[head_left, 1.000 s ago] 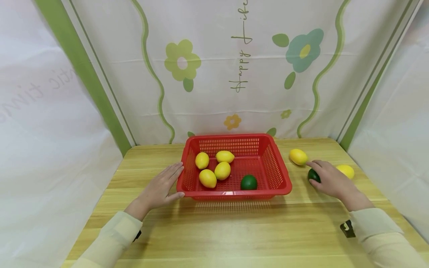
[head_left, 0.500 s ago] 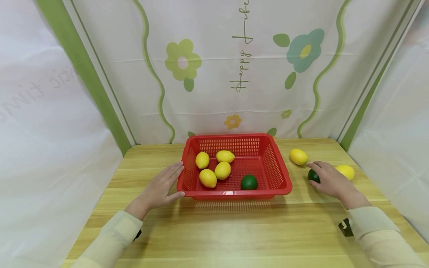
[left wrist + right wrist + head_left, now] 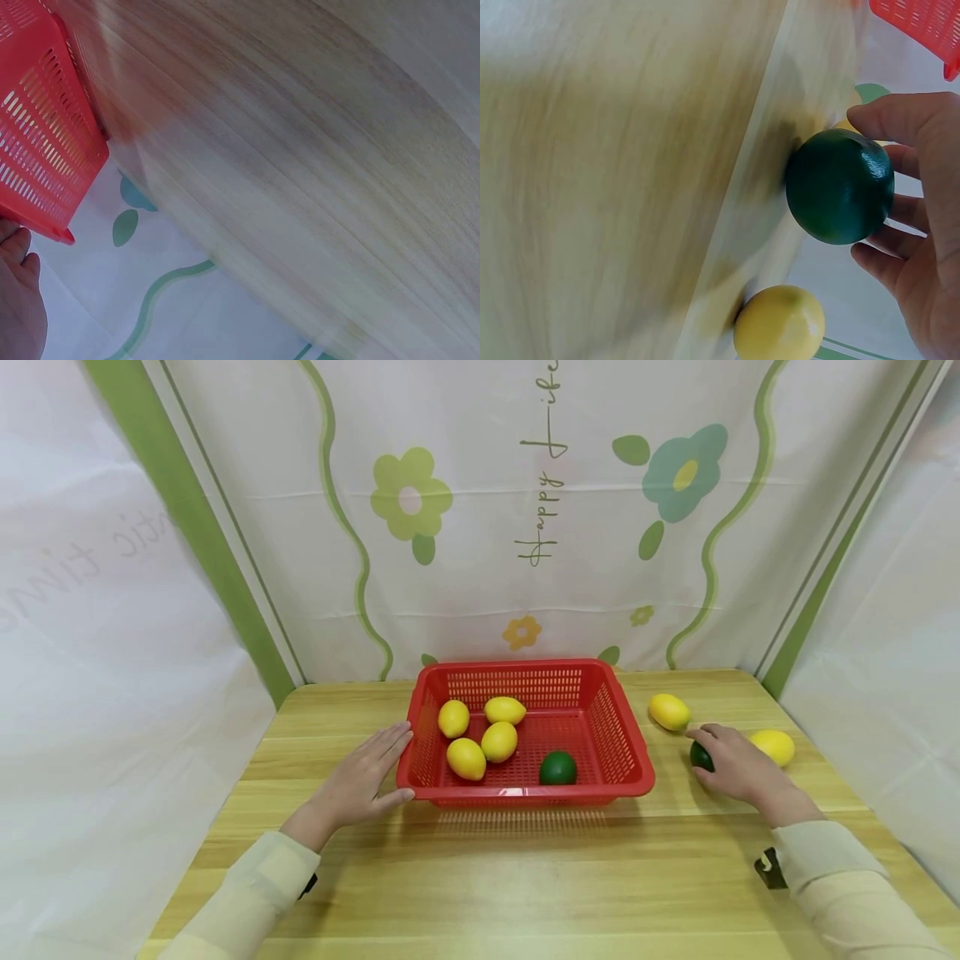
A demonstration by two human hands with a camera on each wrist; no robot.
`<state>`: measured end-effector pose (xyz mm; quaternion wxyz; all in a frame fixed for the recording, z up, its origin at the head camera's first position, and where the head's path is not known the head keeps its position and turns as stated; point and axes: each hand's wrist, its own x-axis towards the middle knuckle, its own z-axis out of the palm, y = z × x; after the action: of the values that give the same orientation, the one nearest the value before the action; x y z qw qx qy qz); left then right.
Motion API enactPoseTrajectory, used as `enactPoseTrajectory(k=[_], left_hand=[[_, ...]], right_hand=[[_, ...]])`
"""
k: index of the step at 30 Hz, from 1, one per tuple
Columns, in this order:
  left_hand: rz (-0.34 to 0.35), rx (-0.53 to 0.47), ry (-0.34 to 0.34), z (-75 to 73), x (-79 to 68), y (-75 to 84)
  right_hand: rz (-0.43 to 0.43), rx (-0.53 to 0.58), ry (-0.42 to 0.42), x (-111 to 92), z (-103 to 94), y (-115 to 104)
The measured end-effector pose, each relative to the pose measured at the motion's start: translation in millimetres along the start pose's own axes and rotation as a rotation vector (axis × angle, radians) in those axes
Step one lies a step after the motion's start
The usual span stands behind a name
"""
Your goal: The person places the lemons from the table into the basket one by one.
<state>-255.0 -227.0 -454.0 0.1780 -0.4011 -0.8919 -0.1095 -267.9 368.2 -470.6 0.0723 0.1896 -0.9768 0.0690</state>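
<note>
A red plastic basket (image 3: 525, 792) stands on the wooden table, holding several yellow lemons (image 3: 467, 759) and one dark green round fruit (image 3: 558, 769). At its left side, my left hand (image 3: 360, 781) touches the rim with outstretched fingers and thumb. On the right of the table, my right hand (image 3: 738, 768) has its thumb and fingers curved around another dark green round fruit (image 3: 840, 186). That fruit sits at the tabletop, partly hidden by the hand in the head view. Two lemons lie near this hand, one behind (image 3: 669, 712) and one to the right (image 3: 772, 747).
The wooden table (image 3: 510, 885) ends at a printed cloth (image 3: 480, 560) behind the basket. White cloth walls (image 3: 885, 693) flank the left and right sides.
My right hand shifts very slightly, with its fingers closing a little further over the green fruit. The left hand, basket and lemons stay in place.
</note>
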Motion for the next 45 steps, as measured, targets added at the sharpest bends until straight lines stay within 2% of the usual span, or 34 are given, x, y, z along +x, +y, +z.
enactPoseTrajectory(k=[8,17,45], left_hand=[[-0.002,0.012,-0.009,1.5,-0.6,-1.5],[0.013,0.005,0.018,2.2,-0.4,-1.3],[0.002,-0.001,0.015,2.5,-0.2,-0.2]], right_hand=[[0.006,0.006,-0.012,0.4,4.5,1.4],[0.009,0.007,-0.009,0.6,6.2,-0.2],[0.001,-0.012,0.023,2.2,11.3,-0.5]])
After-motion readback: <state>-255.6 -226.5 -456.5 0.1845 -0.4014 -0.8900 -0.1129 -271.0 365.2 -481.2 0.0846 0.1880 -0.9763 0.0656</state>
